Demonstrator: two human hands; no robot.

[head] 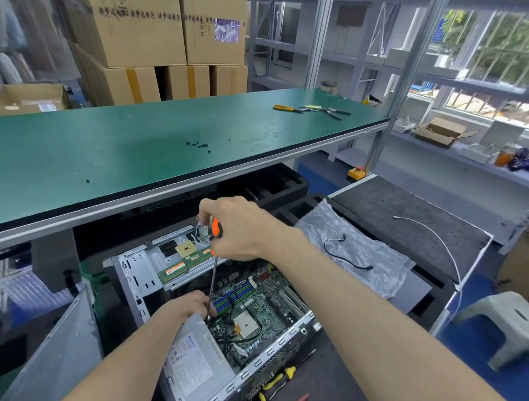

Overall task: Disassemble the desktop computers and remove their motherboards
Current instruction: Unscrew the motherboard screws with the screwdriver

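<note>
An open desktop case [138,274] lies on its side below the green bench. Its green motherboard [262,304] is exposed, with a grey power supply [195,360] at the near left. My right hand [240,229] grips the orange-and-black handle of a screwdriver [211,282], held upright with its tip down on the board beside the power supply. My left hand [192,305] rests on the power supply's top edge, fingers touching the shaft near the tip. A RAM stick [184,266] and a CPU chip [186,249] lie on the case's drive bracket.
The green bench [131,140] carries several loose black screws [197,144] and pliers [313,109]. Yellow-handled tools [275,380] lie by the case's near edge. A crumpled plastic bag with a black cable [349,257] sits to the right. A white stool [514,322] stands on the blue floor.
</note>
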